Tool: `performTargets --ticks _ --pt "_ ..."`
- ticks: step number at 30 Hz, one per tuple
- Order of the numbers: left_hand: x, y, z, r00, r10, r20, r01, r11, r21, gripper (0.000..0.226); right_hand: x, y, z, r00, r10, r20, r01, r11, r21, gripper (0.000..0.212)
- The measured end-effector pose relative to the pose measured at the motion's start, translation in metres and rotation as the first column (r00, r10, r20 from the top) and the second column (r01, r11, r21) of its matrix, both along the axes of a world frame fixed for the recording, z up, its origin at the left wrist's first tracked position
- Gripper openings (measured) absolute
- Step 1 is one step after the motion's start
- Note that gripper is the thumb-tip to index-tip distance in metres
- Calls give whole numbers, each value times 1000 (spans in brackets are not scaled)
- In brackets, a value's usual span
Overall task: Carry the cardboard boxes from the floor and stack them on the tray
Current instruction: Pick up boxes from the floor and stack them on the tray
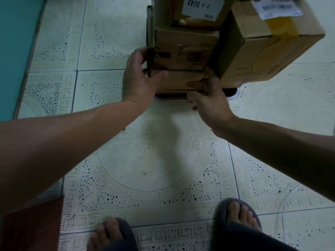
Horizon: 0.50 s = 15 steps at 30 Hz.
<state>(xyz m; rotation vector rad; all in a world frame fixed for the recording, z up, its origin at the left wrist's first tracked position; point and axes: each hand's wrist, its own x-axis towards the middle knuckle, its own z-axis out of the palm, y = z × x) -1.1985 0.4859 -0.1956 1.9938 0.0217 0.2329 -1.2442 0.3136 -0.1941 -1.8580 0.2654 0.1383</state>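
Pale green patterned floor tiles (163,160) run under everything, and the cardboard boxes (183,58) stand on them in a stack. The stack sits on the tray (233,96), of which only a thin metal rim shows beneath.

We count a bottom box (177,81), a middle box (168,42), a labelled box (199,9) on top, and a big box (272,48) on the right that overhangs the rim. All are shut, so we cannot tell what they hold.

Our left hand (137,78) has its grip closed on the bottom box's left corner, thumb across the front. Our right hand (208,100) grips its lower right corner, fingers on the front face.

We judge the stacking to be well along: every box in view is already on the tray, and this looks like straightening. Whether more boxes wait out of view, we cannot tell.

Nearer us are our slippers (237,214), and a teal wall (16,42) stands at the left.
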Motion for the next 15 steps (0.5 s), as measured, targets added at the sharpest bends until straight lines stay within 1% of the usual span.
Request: performTargets --ticks 7,11,15 --pt "-1 -1 0 1000 4 -13 -3 1000 18 54 -2 -3 -1 999 38 -21 -38 999 -16 76" --pt "-2 -2 3 999 3 -32 -2 1000 23 57 -4 -2 5 997 68 -26 -68 997 -26 74" --pt "-6 -3 15 1000 0 1 0 998 57 67 -13 2 20 998 35 55 -33 999 -35 66"
